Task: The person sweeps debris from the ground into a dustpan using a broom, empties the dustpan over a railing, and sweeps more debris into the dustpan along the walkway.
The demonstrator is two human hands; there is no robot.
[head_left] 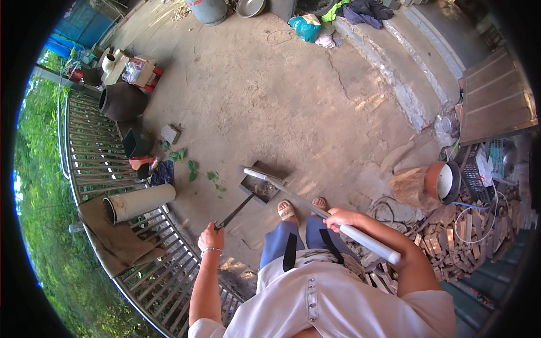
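Observation:
My left hand [211, 236] is closed around the dark handle of a metal dustpan [252, 186]. The pan rests on the concrete floor in front of my feet, with some dirt or debris in it. My right hand [342, 218] grips the grey shaft of a long-handled broom-like tool [369, 244], whose thick white upper end passes beside my right forearm. Its pale, narrow far end [256, 174] lies over the dustpan; whether it touches the pan, and its exact kind, I cannot tell.
Metal railing [93, 155] runs along the left, with a white pipe [143, 203], a dark jar [121, 101] and leafy sprigs [193, 169] nearby. At right are a wood stump [408, 190], a brown pot [437, 181] and split firewood [473, 228]. Concrete steps [389, 73] rise at upper right.

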